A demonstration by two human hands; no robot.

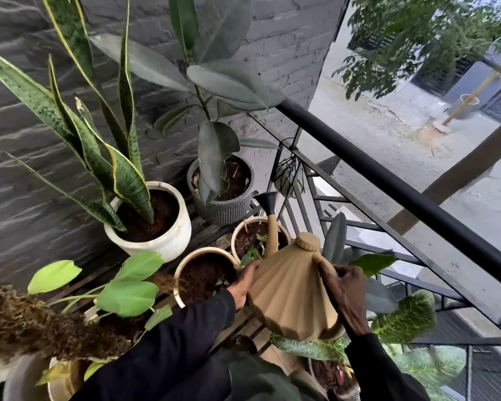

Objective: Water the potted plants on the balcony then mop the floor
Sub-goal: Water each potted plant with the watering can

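I hold a tan ribbed watering can (289, 287) with both hands. My right hand (344, 296) grips its handle side. My left hand (245, 285) supports its left flank. The can's long neck ends in a black funnel rose (269, 202), which points toward the far pots. Under the neck sits a small tan pot (243, 227) with a little green seedling. Beside it stands a second tan pot (185, 261) of dark soil. A snake plant grows in a white pot (168, 241). Behind, a grey ribbed pot (214, 211) holds a rubber plant.
A dark brick wall (26, 140) rises on the left. A black metal railing (388, 175) runs diagonally on the right, with the street far below. A mossy pole (26, 319) and pale green leaves (128, 293) crowd the lower left. Variegated leaves (405, 316) sit below the can.
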